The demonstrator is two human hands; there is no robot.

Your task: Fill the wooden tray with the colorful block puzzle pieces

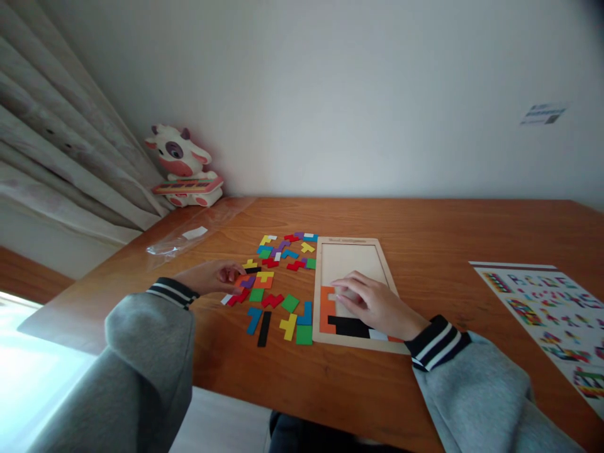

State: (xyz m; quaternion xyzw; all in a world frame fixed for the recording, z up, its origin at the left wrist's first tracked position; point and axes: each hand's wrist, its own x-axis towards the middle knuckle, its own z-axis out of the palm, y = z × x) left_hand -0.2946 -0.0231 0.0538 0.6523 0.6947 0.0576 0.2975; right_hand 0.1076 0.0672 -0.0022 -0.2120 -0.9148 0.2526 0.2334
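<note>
My left hand [218, 278] is over the left side of the loose puzzle pieces, its fingers curled by an orange piece [241, 280] and a purple one; what it grips, if anything, is too small to make out. My right hand [370, 303] reaches over the lower part of the wooden tray [318, 283], fingertips together near an orange piece [326, 309]. A black piece [349, 326] lies along the tray's lower end, with a white piece [377, 335] beside it. Several coloured pieces, such as a green square [304, 335], lie left of the tray.
A cow toy with a keyboard [186, 170] stands at the back left, by the curtain. Clear plastic wrapping [172, 242] lies in front of it. A printed pattern sheet [547, 314] rests on the table [438, 236] at the right.
</note>
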